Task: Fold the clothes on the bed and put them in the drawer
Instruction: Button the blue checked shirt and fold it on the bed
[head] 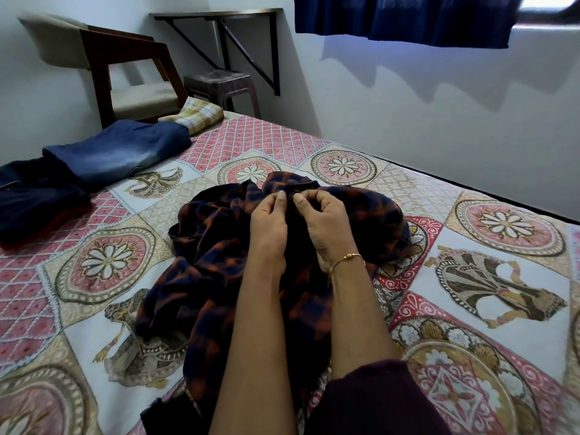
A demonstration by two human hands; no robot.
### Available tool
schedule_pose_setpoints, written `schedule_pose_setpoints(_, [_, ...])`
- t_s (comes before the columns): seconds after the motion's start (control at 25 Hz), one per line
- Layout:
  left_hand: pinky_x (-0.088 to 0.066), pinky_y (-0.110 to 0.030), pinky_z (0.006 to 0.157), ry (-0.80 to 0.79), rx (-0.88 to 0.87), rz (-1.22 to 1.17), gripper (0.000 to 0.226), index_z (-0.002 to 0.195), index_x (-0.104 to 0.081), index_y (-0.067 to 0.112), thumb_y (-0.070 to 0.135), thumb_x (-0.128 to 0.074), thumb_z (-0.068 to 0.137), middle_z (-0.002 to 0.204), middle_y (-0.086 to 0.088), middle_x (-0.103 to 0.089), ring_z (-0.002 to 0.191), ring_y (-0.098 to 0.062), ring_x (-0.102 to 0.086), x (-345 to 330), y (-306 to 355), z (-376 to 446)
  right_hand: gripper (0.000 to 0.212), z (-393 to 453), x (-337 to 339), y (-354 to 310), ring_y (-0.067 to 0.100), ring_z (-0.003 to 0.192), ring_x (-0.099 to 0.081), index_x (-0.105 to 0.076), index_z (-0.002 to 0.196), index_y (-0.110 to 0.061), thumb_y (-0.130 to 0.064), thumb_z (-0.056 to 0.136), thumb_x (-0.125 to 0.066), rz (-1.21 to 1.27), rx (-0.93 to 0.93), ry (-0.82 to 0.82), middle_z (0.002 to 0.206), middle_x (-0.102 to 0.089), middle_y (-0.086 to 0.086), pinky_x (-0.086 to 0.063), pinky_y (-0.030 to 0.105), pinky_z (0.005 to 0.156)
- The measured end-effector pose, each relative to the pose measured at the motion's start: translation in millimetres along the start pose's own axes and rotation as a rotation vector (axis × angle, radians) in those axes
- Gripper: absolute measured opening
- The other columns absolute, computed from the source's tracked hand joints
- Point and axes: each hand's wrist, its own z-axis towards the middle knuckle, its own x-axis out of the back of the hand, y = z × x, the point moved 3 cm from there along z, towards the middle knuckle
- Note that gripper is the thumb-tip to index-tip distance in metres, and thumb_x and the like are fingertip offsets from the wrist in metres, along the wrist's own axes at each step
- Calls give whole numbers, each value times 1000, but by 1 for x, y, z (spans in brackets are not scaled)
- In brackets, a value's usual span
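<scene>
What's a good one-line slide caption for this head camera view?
Both hands, left hand and right hand, pinch the collar area of a crumpled plaid shirt on the patterned bed, folded jeans beside.

Open bed (470,277) right of the crumpled shirt (219,262); folded jeans (119,152) and dark clothes (37,199) obstruct the far left.

Counted 2 hands: left hand (269,218) & right hand (326,224). 4 garments on 1 bed (489,296): plaid shirt (216,265), jeans (119,152), dark folded item (37,199), yellow checked cloth (197,116). 1 chair (103,51), 1 stool (219,81), 1 curtain (405,17).
</scene>
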Motion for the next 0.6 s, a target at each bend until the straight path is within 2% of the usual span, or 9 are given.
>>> schedule_pose_setpoints(0.16, [-50, -32, 85, -147, -154, -39, 15, 94, -61, 20, 12, -49, 96, 89, -1, -61, 86, -13, -58, 1, 3, -4, 16, 4, 3, -8, 22, 81, -56, -55, 77, -15, -14, 93, -54, 2, 47, 52, 90, -61, 16, -52, 42, 81])
schedule_pose_setpoints(0.24, [-49, -26, 87, -122, -353, 212, 23, 103, -58, 24, 4, -55, 91, 96, 3, -59, 93, -10, -57, 2, 6, -6, 21, 8, 6, -11, 16, 75, -52, -51, 75, -17, -15, 96, -49, -23, 68, 147, 88, -57, 14, -50, 37, 75])
schedule_pose_setpoints(0.32, [-43, -32, 93, 89, -487, 654, 32, 109, -56, 21, 2, -58, 84, 103, 3, -57, 106, -16, -50, 2, 8, -5, 26, 11, 13, -13, 4, 59, -43, -45, 72, -20, -16, 98, -44, 32, 83, 260, 74, -47, 3, -41, 21, 59])
schedule_pose_setpoints(0.36, [-37, -35, 95, 224, -478, 867, 32, 111, -56, 18, 5, -58, 82, 109, 1, -55, 112, -20, -44, 4, 7, -5, 27, 11, 15, -14, 2, 55, -37, -43, 72, -20, -17, 99, -43, 72, 89, 298, 71, -41, -2, -35, 18, 55])
schedule_pose_setpoints(0.4, [-33, -34, 94, 342, -480, 974, 32, 111, -57, 14, 6, -57, 80, 114, -4, -53, 113, -25, -39, 6, 5, -5, 26, 12, 16, -13, 2, 55, -34, -43, 73, -21, -17, 99, -41, 97, 94, 315, 71, -37, -5, -31, 17, 54])
schedule_pose_setpoints(0.44, [-31, -28, 90, 430, -520, 962, 30, 109, -59, 10, 3, -55, 80, 114, -10, -51, 109, -27, -39, 7, 6, -7, 25, 13, 16, -13, 3, 58, -33, -43, 74, -22, -19, 99, -41, 106, 102, 313, 72, -36, -6, -29, 17, 55])
schedule_pose_setpoints(0.52, [-26, -13, 76, 519, -593, 714, 26, 103, -59, 3, -5, -49, 80, 105, -13, -49, 95, -22, -43, 7, 10, -12, 23, 15, 12, -13, 4, 62, -33, -43, 76, -24, -21, 99, -40, 114, 111, 278, 76, -36, -6, -30, 18, 59])
schedule_pose_setpoints(0.6, [-33, -11, 68, 472, -475, 408, 20, 101, -52, 5, -5, -48, 85, 96, -7, -53, 86, -18, -49, 7, 13, -7, 19, 14, 8, -10, 7, 69, -40, -45, 79, -25, -21, 98, -44, 124, 103, 244, 85, -43, 0, -37, 21, 68])
